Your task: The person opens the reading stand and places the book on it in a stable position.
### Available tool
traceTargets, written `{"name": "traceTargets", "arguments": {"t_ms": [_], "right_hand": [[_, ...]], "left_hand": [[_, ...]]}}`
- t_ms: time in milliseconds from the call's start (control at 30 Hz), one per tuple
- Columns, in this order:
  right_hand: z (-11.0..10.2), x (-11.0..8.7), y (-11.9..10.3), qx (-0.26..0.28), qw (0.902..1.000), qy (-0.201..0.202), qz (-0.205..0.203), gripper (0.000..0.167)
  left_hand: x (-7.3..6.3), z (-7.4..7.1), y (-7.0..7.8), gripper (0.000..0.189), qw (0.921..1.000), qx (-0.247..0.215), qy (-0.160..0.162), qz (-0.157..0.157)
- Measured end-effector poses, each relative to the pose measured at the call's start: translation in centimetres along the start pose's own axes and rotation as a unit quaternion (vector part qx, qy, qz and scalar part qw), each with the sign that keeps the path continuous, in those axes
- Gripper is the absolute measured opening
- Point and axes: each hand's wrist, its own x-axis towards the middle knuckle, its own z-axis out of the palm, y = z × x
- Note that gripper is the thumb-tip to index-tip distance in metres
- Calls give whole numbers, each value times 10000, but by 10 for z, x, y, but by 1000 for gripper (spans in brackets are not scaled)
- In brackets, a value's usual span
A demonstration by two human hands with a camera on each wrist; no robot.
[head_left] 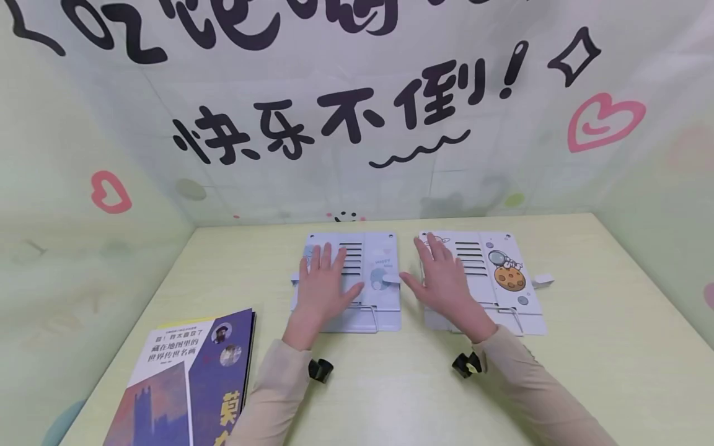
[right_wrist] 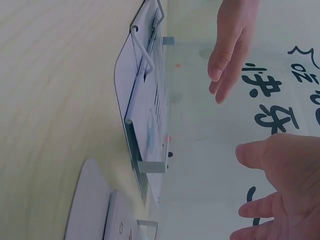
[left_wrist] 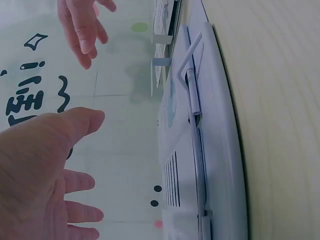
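Two folded metal book stands lie side by side, flat on the table. The left one is pale blue [head_left: 381,297], with slots, a wire prop and small page clips. The right one is white [head_left: 515,238], printed with an astronaut on an orange planet. My left hand [head_left: 323,288] hovers over the blue stand, fingers spread and nothing held. Over the left part of the white stand is my right hand [head_left: 446,282], also spread and holding nothing. In the left wrist view a gap shows between my left hand [left_wrist: 45,160] and the blue stand [left_wrist: 220,150].
A few stacked books [head_left: 217,365] with a purple and white cover lie at the table's left front. Behind the table [head_left: 390,402] hangs a white printed backdrop [head_left: 312,186] with black characters and pink hearts. A black wrist camera [head_left: 320,370] sits at my left cuff.
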Motion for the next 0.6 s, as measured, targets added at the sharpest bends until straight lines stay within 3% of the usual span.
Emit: {"name": "traceTargets", "arguments": {"t_ms": [133, 233, 467, 600], "right_hand": [[7, -1, -9, 476, 9987, 119, -165, 63], [12, -1, -16, 683, 9976, -16, -142, 54], [26, 0, -32, 1059, 9924, -610, -130, 21], [35, -2, -38, 1352, 9858, -978, -189, 14]], "left_hand": [[-6, -4, -15, 65, 9997, -222, 125, 65], [-12, -4, -26, 52, 9989, -355, 265, 147], [-24, 1, -48, 20, 9955, -884, -325, -127], [-31, 5, -56, 8, 9914, -1240, -415, -54]]}}
